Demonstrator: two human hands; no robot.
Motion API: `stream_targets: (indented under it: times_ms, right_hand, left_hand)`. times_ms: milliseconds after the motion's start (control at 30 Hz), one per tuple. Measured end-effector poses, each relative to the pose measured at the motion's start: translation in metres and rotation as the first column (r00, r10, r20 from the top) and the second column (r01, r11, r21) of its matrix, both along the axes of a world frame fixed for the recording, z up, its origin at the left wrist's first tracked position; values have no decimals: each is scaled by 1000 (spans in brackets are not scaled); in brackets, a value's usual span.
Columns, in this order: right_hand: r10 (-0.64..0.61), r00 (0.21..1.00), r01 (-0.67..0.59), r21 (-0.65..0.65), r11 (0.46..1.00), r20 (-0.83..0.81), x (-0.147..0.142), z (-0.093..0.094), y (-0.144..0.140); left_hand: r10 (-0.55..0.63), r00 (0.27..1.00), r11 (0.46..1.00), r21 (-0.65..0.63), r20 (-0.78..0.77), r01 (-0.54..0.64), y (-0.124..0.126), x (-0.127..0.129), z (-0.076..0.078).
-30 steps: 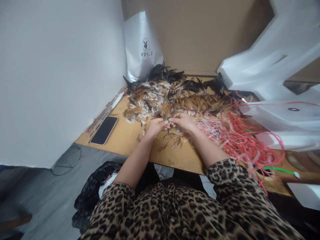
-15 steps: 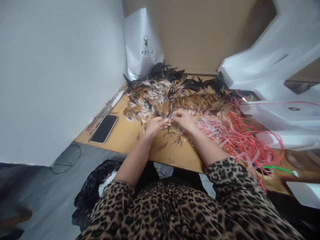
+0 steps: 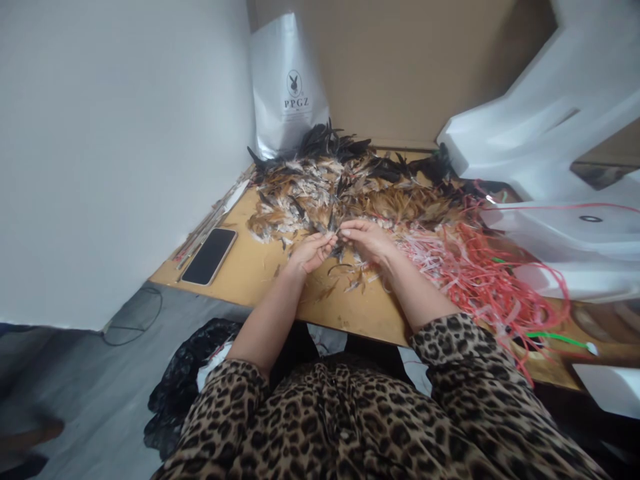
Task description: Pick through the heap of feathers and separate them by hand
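Note:
Over the near side of the feather pile, my left hand (image 3: pixel 314 252) is closed in a pinch, with a dark feather (image 3: pixel 331 220) rising from its fingertips. My right hand (image 3: pixel 366 239) is just to its right, thumb and finger pressed together; what lies between them is too small to name. The two sets of fingertips almost meet. Behind them spreads a pile of brown, white and black feathers (image 3: pixel 310 187). Loose feather bits (image 3: pixel 356 277) are scattered on the yellow tabletop (image 3: pixel 265 273) below my hands.
A phone (image 3: pixel 209 257) lies at the left. A silver bag (image 3: pixel 280 87) stands at the back beside the white wall. Tangled red and pink strings (image 3: pixel 480 280) cover the right side, next to white moulded forms (image 3: pixel 565 240). A black plastic bag (image 3: pixel 185 380) sits on the floor.
My left fingers have drawn in to a tighter pinch, and my fingertips have come slightly apart. The dark feather now stands more upright. Other things look the same.

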State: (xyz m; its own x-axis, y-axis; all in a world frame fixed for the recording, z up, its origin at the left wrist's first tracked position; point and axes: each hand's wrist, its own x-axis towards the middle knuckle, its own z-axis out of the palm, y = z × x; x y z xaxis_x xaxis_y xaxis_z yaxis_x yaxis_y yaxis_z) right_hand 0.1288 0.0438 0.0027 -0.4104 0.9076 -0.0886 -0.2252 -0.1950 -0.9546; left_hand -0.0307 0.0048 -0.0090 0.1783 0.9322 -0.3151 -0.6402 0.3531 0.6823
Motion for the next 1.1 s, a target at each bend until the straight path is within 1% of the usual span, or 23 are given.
stream_targets:
  times_ms: [133,200,267,367,467,600,700,833,1000,1100]
  right_hand:
    - [-21,1000,20,36,999,13,-4,-3,-1]
    - [-35,999,32,63,997,40,-5,-3,-1]
    - [-41,996,34,94,995,76,-4,-2,-2]
    - [-47,991,28,141,990,129,-4,-2,-2]
    - [-82,980,45,199,979,182,-5,-4,-2]
    - [-135,964,60,303,951,231,-6,-9,0]
    - [-148,956,58,332,941,253,-6,-11,1]
    - [-123,955,33,316,948,270,-4,-8,1]
    - [-40,978,6,166,986,206,-2,-2,-1]
    - [-53,977,23,146,989,207,-3,-1,-2]
  left_hand:
    - [-71,997,997,24,4,71,-2,1,0]
    - [-88,996,995,39,-13,89,-1,1,-1]
    - [-78,996,995,60,-50,81,0,1,-5]
    - [-30,989,993,110,-145,47,1,2,-11]
    - [-13,974,988,146,-224,47,1,3,-14]
    - [-23,956,982,171,-291,75,-1,4,-12]
    - [-19,937,982,172,-348,84,-2,5,-10]
    - [-1,896,978,185,-443,93,-1,5,-11]
    - [-6,860,967,216,-511,135,-2,6,-10]
    - [-3,855,960,237,-519,148,-3,7,-8]
